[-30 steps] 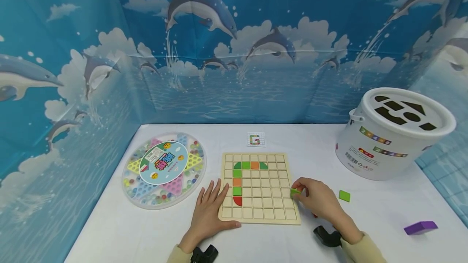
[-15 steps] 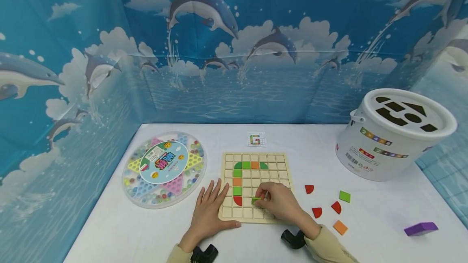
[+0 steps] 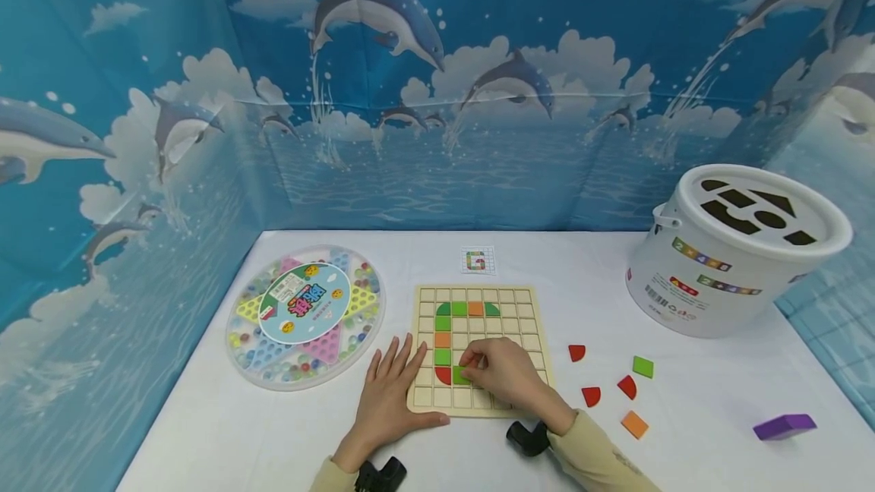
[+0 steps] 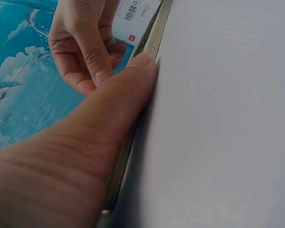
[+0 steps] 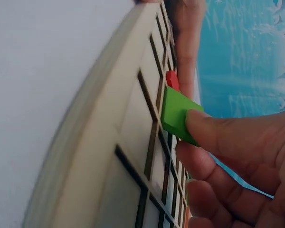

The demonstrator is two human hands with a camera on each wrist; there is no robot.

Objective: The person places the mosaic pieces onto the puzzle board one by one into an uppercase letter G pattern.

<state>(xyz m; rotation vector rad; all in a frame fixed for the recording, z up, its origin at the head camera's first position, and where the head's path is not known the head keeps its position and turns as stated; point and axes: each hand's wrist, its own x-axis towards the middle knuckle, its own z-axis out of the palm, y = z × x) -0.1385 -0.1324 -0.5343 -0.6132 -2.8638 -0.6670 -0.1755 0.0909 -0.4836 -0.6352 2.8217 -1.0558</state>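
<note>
My right hand (image 3: 504, 372) pinches a green square tile (image 5: 178, 111) between thumb and fingers. The tile tilts at a cell of the wooden grid board (image 3: 516, 340), right beside a red quarter-circle tile (image 3: 443, 376). Above that, green and orange squares form a column, topped by a dark green quarter-circle (image 3: 444, 310). A green square, an orange square (image 3: 475, 309) and another dark green quarter-circle (image 3: 491, 310) continue along the upper row. My left hand (image 3: 391, 395) rests with spread fingers at the board's left edge, its thumb (image 4: 128, 78) along the front edge.
Right of the board lie red quarter-circles (image 3: 591, 396), a green square (image 3: 642, 367) and an orange square (image 3: 634, 424). A purple block (image 3: 784, 427), a white bucket (image 3: 697, 287) and a round marble game (image 3: 372, 332) stand farther out. A pattern card (image 3: 478, 260) lies behind the board.
My right hand has carried the green tile left from the board's right edge to the cell beside the red quarter-circle. The left hand has stayed in place.
</note>
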